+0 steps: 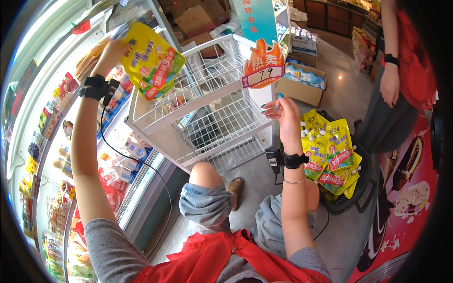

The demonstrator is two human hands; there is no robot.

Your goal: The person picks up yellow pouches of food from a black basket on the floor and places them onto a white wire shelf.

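Note:
My left hand [119,48] grips yellow seasoning pouches [150,58] at the upper left. At least two overlap, and they hang above the left side of a white wire display rack [219,95]. My right hand [286,111] is raised beside the rack's right post, fingers apart and holding nothing. Just above it, a flame-shaped price sign [263,65] is fixed to the rack's top rail. Below and right of that hand, a black basket [368,187] on the floor holds several similar yellow spouted pouches [339,145], piled loosely.
A lit refrigerated case [134,173] with packaged food lines the left side. Behind the rack stand cardboard boxes [200,17] and an open carton of blue packs [304,79]. Another person's hand [389,86] hangs at the right, near a red printed freezer side [407,198].

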